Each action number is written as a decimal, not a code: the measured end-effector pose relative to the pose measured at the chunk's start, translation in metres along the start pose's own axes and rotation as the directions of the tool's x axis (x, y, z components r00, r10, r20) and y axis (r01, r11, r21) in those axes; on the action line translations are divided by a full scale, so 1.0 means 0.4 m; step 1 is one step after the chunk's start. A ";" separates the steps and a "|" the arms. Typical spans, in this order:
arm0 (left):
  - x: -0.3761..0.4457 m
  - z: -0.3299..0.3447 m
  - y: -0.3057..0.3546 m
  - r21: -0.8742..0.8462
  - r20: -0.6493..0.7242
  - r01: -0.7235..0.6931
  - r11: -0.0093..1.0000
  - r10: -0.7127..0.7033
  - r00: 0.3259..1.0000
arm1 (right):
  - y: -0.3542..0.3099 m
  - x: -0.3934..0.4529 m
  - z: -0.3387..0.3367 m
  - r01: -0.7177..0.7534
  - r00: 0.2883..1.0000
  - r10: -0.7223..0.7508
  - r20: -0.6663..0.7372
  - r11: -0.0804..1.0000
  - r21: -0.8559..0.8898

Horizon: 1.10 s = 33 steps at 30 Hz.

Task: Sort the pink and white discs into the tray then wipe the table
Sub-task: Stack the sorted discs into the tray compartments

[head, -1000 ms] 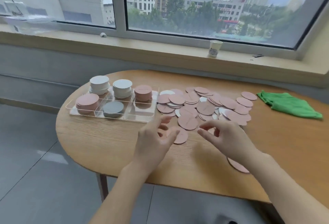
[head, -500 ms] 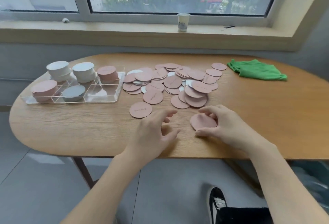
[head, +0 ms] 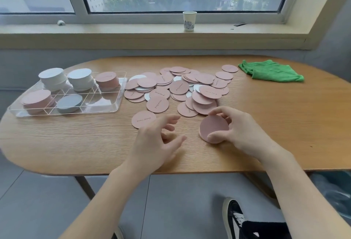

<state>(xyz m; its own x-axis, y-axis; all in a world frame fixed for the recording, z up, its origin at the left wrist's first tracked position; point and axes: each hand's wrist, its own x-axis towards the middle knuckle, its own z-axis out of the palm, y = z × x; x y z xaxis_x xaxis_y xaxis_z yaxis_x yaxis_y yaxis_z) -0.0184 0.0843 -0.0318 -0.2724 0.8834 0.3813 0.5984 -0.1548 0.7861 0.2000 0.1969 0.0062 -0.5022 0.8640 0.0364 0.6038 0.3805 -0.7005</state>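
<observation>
Here the right hand (head: 241, 130) curls round a small stack of pink discs (head: 213, 131) on the table (head: 284, 124), thumb at the near edge and fingers over the far edge. The left hand (head: 155, 140) hovers beside it with fingers loosely spread, holding nothing, near a lone pink disc (head: 143, 119). Beyond lies the heap (head: 180, 88) of pink and white discs. The tray (head: 106, 108), left of the heap, holds two white stacks, two pink stacks and a grey-looking one. A green cloth (head: 271, 71) lies far right.
</observation>
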 end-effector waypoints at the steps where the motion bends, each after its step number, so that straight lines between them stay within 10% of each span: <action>1: -0.001 0.000 0.002 -0.010 0.002 -0.001 1.000 0.001 1.000 | 0.001 -0.002 -0.004 0.003 1.000 -0.001 -0.025 0.997 0.077; 12: 0.001 0.014 0.036 -0.305 0.187 0.123 0.944 -0.067 0.980 | -0.078 -0.030 0.032 0.106 0.976 -0.203 0.079 0.759 0.642; 22: 0.000 0.012 0.041 -0.530 0.197 0.238 0.814 -0.155 0.968 | 0.017 0.001 -0.003 -0.003 1.000 0.002 -0.005 0.988 -0.155; 33: 0.005 0.003 0.035 -0.533 0.198 0.208 0.820 -0.118 0.973 | 0.009 0.011 0.001 -0.050 0.998 0.051 0.040 0.999 -0.019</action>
<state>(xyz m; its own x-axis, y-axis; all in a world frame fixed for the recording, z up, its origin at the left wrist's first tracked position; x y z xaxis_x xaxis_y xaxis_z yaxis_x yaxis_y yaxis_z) -0.0096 0.0843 -0.0207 -0.1864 0.9655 0.1817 0.0320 -0.1788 0.9834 0.1998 0.2021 0.0035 -0.4952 0.8684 -0.0277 0.6401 0.3431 -0.6875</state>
